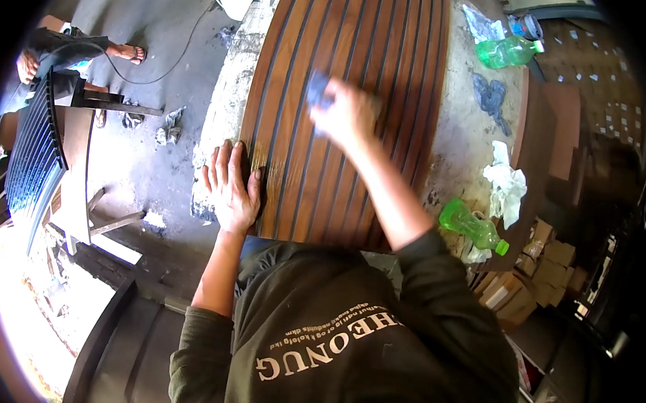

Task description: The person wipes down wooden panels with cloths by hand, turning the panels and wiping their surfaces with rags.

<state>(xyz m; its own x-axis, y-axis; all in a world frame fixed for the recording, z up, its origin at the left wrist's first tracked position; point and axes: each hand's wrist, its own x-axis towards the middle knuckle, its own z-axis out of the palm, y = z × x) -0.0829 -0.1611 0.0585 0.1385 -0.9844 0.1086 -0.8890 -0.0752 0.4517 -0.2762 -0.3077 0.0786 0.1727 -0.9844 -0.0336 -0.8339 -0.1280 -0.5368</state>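
Your left hand (231,187) lies flat, fingers spread, on the near-left edge of the slatted wood panel (341,109), holding nothing; likely pinning it steady. Your right hand (348,115) is blurred mid-panel, fingers closed on a blue cloth (318,89) pressed to the slats. Panel rests on a worn tabletop (463,135). Two green bottles (473,226) & a white rag (507,184) sit to the right, off the panel, w/in reach.
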